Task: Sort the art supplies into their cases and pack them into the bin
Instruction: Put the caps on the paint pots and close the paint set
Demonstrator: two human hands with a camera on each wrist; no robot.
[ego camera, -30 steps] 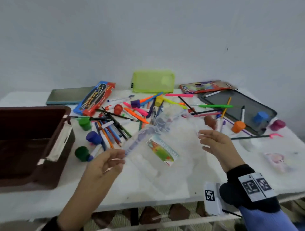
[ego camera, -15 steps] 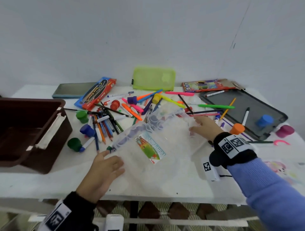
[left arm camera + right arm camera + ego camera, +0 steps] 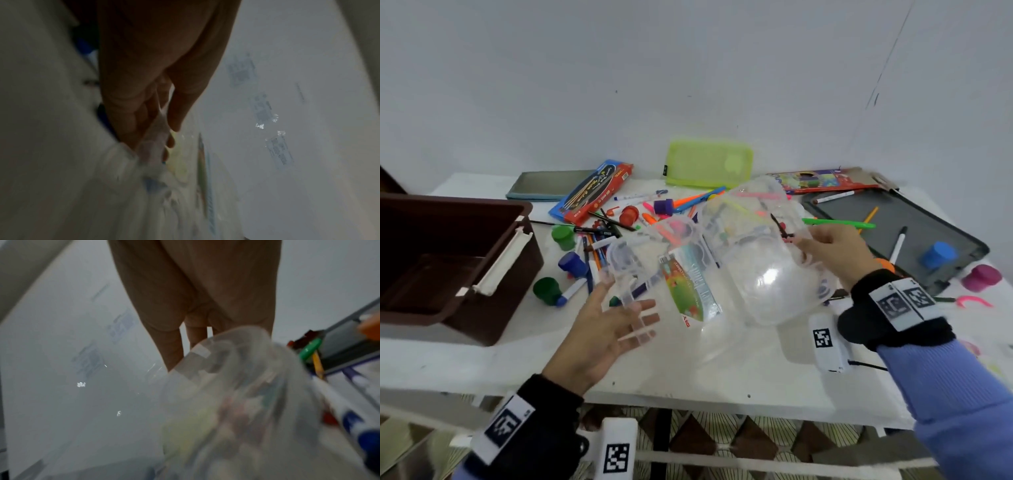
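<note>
A clear plastic pouch (image 3: 756,274) with a colourful printed label (image 3: 688,287) hangs lifted above the white table (image 3: 722,370), stretched between both hands. My left hand (image 3: 616,308) holds its lower left edge, palm up with spread fingers showing through the plastic; the left wrist view shows the plastic (image 3: 156,178) pinched between thumb and fingers (image 3: 131,123). My right hand (image 3: 822,246) pinches the pouch's upper right rim, and the pouch (image 3: 236,394) bulges below it in the right wrist view. Loose markers and pencils (image 3: 599,240) lie behind the pouch. The brown bin (image 3: 510,308) stands at the left.
A lime-green case (image 3: 709,163), a red-and-blue pencil box (image 3: 592,192) and a coloured-pencil box (image 3: 822,180) lie at the back. A dark tray (image 3: 859,209) at the right holds pens and a blue pot (image 3: 936,255). Green pots (image 3: 563,236) sit near the bin.
The pouch lay flat under both hands half a second ago. Now both hands have raised it off the table and its mouth bulges apart. The camera has moved closer.
</note>
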